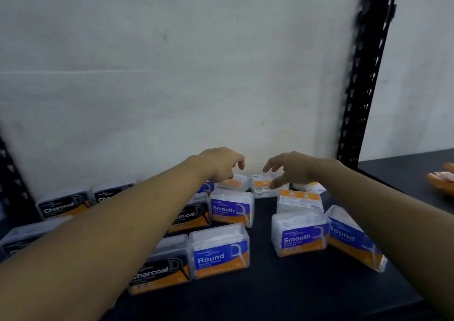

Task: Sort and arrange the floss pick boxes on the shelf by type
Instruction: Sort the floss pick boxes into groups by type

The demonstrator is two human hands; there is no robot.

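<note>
From the head camera, both bare forearms stretch forward over the dark shelf toward the white back wall. The left hand is palm down, fingers loosely curled and spread, hovering over a back-row clear box with an orange label; whether the fingertips touch it cannot be told. The right hand is also open, thumb and fingers spread apart above a second back-row box, gripping nothing visible.

Nearer the camera, between the arms, stand a "Smooth" box, a "Round" box and a "Charcoal" box, the last two side by side. Another "Smooth" box sits under the right forearm, beside a tilted "Round" box. More "Charcoal" boxes stand at the left, beyond the left forearm.
</note>
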